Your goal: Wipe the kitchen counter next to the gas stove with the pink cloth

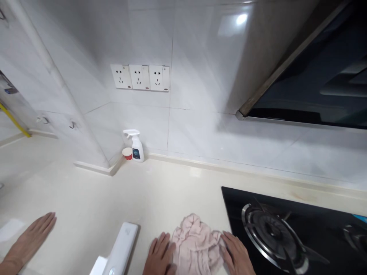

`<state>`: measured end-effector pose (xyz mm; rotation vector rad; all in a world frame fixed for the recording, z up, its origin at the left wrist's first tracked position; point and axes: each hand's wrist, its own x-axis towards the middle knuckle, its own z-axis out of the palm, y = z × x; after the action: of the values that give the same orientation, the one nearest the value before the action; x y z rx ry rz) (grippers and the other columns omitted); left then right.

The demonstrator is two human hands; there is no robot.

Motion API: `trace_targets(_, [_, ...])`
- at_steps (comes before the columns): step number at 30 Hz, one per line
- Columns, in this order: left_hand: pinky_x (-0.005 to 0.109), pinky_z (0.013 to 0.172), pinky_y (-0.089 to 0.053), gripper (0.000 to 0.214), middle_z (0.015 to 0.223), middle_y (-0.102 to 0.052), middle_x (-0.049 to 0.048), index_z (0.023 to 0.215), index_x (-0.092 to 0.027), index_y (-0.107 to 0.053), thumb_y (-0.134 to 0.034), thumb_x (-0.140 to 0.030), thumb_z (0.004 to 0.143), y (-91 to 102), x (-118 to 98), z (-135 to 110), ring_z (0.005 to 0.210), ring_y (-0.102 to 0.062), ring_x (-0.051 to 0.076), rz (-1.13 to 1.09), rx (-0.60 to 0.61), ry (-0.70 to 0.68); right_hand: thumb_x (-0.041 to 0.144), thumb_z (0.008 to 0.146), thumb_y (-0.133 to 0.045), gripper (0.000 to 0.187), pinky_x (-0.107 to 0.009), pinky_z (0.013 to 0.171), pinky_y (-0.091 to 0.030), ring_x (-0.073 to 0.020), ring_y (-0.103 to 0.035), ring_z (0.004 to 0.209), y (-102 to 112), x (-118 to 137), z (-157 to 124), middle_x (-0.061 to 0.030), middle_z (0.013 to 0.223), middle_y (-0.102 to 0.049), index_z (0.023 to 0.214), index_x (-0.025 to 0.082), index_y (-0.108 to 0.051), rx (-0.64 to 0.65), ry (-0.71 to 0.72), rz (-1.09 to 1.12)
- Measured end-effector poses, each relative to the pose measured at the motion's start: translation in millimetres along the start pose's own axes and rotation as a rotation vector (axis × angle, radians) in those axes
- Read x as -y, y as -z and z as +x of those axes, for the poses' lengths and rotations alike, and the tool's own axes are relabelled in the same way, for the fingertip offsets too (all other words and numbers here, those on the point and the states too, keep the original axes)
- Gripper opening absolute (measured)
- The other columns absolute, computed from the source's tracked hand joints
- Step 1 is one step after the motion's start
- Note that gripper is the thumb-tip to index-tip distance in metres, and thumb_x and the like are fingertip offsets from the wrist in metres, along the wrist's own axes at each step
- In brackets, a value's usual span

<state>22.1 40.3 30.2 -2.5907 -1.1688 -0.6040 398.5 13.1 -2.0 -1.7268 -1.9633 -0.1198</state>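
Observation:
A crumpled pale pink cloth (pixel 196 244) lies bunched on the counter at the bottom middle. My left hand (pixel 159 255) is against its left side, the thumb side touching the fabric. On the opposite side my right hand (pixel 236 252) has its fingertips on the cloth's edge, close to the hob. The cloth is gathered between both hands, and its lower part is cut off by the frame. Left of my left hand lies a long white device (pixel 122 248) with a round button. At the far left rests another person's hand (pixel 36 235), flat on the counter with fingers stretched out.
A black gas hob (pixel 235 202) with a round burner (pixel 273 231) stands at right, beneath a dark range hood (pixel 309 91). A white spray bottle (pixel 137 147) and a small red-and-white tub (pixel 127 154) stand in the wall corner. Above them are sockets (pixel 139 77); a pipe (pixel 65 91) runs down left.

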Motion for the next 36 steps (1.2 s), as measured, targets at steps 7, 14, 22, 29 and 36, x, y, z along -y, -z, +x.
trace_targets(7, [0.038, 0.112, -0.041, 0.044, 0.151, -0.054, 0.0023, 0.135, -0.032, -0.057, -0.058, -0.042, 0.092, 25.0, 14.6, -17.4, 0.144, -0.043, 0.022, 0.089, 0.023, -0.037, 0.049, 0.098, -0.050, 0.047, -0.046, 0.102, -0.053, -0.0285, -0.061, 0.124, 4.5, -0.7, -0.9, -0.0084, 0.138, -0.062, 0.138, 0.025, -0.054, -0.018, 0.012, 0.037])
trace_targets(14, [0.037, 0.118, -0.035, 0.044, 0.155, -0.049, 0.0022, 0.138, -0.032, -0.055, -0.058, -0.035, 0.094, 43.0, 17.7, -17.3, 0.147, -0.040, 0.021, 0.081, 0.054, 0.007, 0.051, 0.096, -0.051, 0.049, -0.056, 0.109, -0.044, -0.0341, -0.052, 0.132, 4.7, 43.9, 9.8, -0.0115, 0.145, -0.054, 0.139, 0.028, -0.051, -0.019, -0.021, 0.034])
trace_targets(22, [0.034, 0.115, -0.040, 0.048, 0.153, -0.052, 0.0006, 0.142, -0.031, -0.052, -0.058, -0.034, 0.094, 44.4, 18.4, -13.0, 0.144, -0.043, 0.018, 0.113, 0.005, -0.011, 0.066, 0.085, -0.058, 0.072, -0.079, 0.103, -0.028, -0.0523, -0.034, 0.142, -27.3, 163.3, 24.9, -0.0135, 0.163, -0.031, 0.150, 0.039, -0.041, 0.272, 0.233, 0.085])
trace_targets(29, [0.038, 0.110, -0.048, 0.049, 0.155, -0.049, 0.0021, 0.143, -0.031, -0.052, -0.058, -0.039, 0.095, 46.1, 14.8, -15.4, 0.143, -0.046, 0.020, 0.165, 0.083, 0.028, 0.050, 0.094, -0.061, 0.049, -0.058, 0.109, -0.042, -0.0302, -0.050, 0.131, 2.2, 102.1, 86.1, -0.0081, 0.148, -0.050, 0.138, 0.028, -0.053, 0.270, 0.067, -0.017])
trace_targets(36, [0.037, 0.110, -0.049, 0.046, 0.150, -0.055, 0.0024, 0.139, -0.029, -0.055, -0.059, -0.036, 0.094, 50.4, 12.3, -10.6, 0.141, -0.049, 0.019, 0.162, 0.032, 0.024, 0.045, 0.096, -0.061, 0.040, -0.045, 0.095, -0.055, -0.0217, -0.061, 0.111, 25.1, 51.9, 105.4, -0.0083, 0.131, -0.059, 0.127, 0.021, -0.058, 0.200, -0.011, -0.056])
